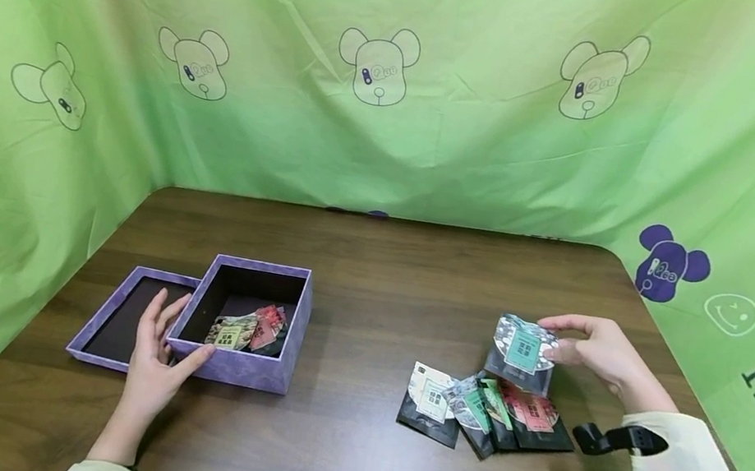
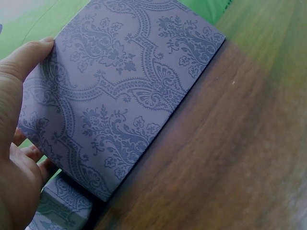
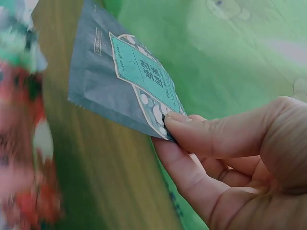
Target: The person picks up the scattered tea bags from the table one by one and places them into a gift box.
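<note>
In the head view, my right hand (image 1: pixel 597 356) pinches a tea sachet (image 1: pixel 523 352) by its edge, thumb on one face and fingers behind; it has a teal label. Up close, the right wrist view shows the sachet (image 3: pixel 129 76) with "TEA" printed on that label. Below it lie several more sachets (image 1: pixel 531 411), overlapping, with red, green and pale labels. My left hand (image 1: pixel 157 365) grips the near left corner of a purple patterned box (image 1: pixel 250 370), thumb on its front wall and fingers along its left side. Inside that box are a few sachets (image 1: pixel 232 330).
A purple box lid (image 1: pixel 108 324) with a dark inside lies left of the box, partly behind my left hand. Everything stands on a brown wooden table (image 1: pixel 339 462). A green curtain (image 1: pixel 436 154) with bear-head drawings surrounds the table's back and sides.
</note>
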A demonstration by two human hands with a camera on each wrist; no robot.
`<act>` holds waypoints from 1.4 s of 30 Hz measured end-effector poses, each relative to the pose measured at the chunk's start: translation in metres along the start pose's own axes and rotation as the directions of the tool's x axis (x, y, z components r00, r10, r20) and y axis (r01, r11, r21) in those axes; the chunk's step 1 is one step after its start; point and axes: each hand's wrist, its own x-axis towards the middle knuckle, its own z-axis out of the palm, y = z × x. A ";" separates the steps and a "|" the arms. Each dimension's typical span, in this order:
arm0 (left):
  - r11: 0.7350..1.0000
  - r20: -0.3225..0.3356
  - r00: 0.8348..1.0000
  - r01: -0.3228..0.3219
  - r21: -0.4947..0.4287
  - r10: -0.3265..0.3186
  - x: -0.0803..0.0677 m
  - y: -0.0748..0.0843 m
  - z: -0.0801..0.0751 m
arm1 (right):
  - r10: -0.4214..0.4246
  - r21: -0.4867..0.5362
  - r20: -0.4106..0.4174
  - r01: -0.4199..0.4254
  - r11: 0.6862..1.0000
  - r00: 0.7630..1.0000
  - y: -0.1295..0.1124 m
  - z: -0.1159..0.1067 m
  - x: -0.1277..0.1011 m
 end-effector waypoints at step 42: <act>1.000 0.000 1.000 0.003 0.027 -0.003 -0.002 0.002 0.000 | -0.152 0.100 0.136 0.139 0.985 0.979 -0.139 0.128 0.094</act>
